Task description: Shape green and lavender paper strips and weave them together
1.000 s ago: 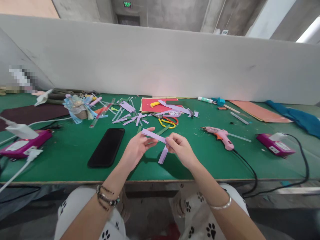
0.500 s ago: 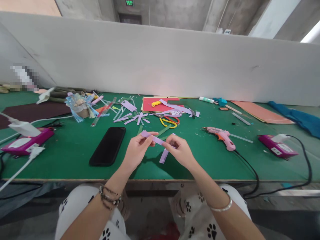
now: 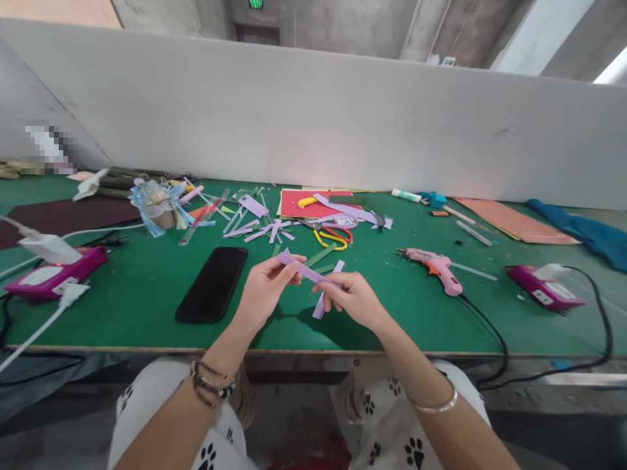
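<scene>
A purple paper strip (image 3: 307, 271) is stretched between my two hands, above the green table. My left hand (image 3: 267, 287) pinches its left end between thumb and fingers. At the other end, my right hand (image 3: 353, 297) closes thumb and fingers on the strip. Beneath, a second purple strip (image 3: 320, 308) lies on the table, partly covered by my right hand. Just beyond my hands are green paper strips (image 3: 321, 254) and scissors (image 3: 333, 239) with yellow and red handles. A cluster of cut purple strips (image 3: 274, 230) lies farther back.
A black phone (image 3: 211, 284) lies left of my hands. To the right are a pink glue gun (image 3: 434, 266) with a cord and a magenta power strip (image 3: 545, 287). Another power strip (image 3: 56, 273) is at left. Red paper (image 3: 289, 203), a glue stick (image 3: 405, 195) and a blue-fringed pot (image 3: 159, 212) stand behind.
The fingers of my right hand have shifted along the strip and opened out a little, showing more of the strip lying below. My left hand keeps its pinch.
</scene>
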`<state>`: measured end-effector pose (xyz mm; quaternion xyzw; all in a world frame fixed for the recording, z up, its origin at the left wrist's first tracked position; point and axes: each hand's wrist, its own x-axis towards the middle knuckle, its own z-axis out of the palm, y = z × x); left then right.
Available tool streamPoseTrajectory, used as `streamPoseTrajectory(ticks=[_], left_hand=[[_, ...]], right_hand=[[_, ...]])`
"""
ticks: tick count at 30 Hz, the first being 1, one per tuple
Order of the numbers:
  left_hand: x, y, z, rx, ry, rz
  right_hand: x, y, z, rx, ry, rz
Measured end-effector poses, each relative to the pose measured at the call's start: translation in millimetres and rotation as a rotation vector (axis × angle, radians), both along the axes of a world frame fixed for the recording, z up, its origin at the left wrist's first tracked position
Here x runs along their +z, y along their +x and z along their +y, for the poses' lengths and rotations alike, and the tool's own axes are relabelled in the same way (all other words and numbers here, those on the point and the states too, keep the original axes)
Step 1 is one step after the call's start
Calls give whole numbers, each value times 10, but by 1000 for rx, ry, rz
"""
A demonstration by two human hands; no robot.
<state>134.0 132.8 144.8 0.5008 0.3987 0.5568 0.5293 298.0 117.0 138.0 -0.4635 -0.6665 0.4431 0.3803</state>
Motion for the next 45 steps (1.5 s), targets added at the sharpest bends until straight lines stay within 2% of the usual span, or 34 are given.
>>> streamPoseTrajectory(ticks=[8, 14, 21, 33, 40, 45], left_hand=[[29, 10, -13, 98, -33, -24], [32, -7, -11, 85, -23, -16], [20, -27, 24, 144, -28, -28], [12, -39, 40, 116, -46, -104], [13, -55, 60, 198, -29, -129], [-34, -71, 91, 205, -22, -143]], right_hand=[[5, -10, 18, 88, -94, 118], [11, -11, 11, 125, -145, 168], [23, 7, -8, 144, -150, 130], [62, 32, -17, 207, -119, 40], [73, 48, -36, 265, -61, 3], [47, 39, -8, 260, -124, 27]])
